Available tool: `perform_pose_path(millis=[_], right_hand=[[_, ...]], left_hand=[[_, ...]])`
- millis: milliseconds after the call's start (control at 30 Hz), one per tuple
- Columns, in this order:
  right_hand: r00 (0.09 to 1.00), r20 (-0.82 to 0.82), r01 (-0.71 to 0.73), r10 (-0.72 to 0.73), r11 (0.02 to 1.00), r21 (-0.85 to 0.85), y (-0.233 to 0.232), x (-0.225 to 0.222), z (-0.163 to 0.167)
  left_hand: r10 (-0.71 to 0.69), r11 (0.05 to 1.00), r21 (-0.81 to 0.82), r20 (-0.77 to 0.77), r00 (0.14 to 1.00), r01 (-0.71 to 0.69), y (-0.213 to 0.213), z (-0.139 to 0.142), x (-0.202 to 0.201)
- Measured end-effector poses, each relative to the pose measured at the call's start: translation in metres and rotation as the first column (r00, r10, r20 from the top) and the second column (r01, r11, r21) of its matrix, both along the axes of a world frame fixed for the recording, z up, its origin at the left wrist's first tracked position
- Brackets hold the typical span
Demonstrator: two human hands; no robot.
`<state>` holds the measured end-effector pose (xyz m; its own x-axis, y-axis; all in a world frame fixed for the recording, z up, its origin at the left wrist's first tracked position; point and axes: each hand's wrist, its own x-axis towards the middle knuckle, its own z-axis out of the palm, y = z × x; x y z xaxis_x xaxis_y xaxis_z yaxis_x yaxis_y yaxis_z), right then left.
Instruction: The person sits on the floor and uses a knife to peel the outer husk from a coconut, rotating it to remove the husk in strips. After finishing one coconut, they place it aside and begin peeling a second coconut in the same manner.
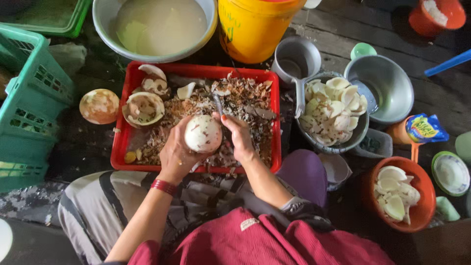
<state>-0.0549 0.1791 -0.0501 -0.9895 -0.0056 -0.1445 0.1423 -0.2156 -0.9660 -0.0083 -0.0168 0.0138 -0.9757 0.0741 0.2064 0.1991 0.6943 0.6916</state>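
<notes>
My left hand (175, 152) cups a round, mostly white piece of coconut flesh (203, 133) with a few brown skin patches. My right hand (239, 135) grips a small metal peeler or knife (218, 104), its blade pointing away from me just above the coconut piece. Both hands hover over a red rectangular tray (123, 118) heaped with brown shavings (245, 103). Peeled half shells (143, 109) lie at the tray's left end. A red band sits on my left wrist.
A grey bowl of white coconut pieces (333, 108) stands right of the tray, an orange bowl of pieces (398, 194) nearer me. A basin of cloudy liquid (159, 27), a yellow bucket (255, 27), metal pots (387, 86) and green crates (29, 98) surround.
</notes>
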Motion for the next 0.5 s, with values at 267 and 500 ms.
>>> perform_pose_path(millis=[267, 500], right_hand=[[1.000, -0.010, -0.010, 0.009, 0.998, -0.060, 0.002, -0.002, 0.005], [0.962, -0.261, -0.156, 0.078, 0.943, -0.293, 0.019, -0.002, 0.003]], left_hand=[[-0.035, 0.965, 0.264, 0.143, 0.989, -0.004, 0.012, 0.017, -0.010], [-0.159, 0.987, -0.014, -0.241, 0.958, 0.160, 0.015, 0.014, -0.007]])
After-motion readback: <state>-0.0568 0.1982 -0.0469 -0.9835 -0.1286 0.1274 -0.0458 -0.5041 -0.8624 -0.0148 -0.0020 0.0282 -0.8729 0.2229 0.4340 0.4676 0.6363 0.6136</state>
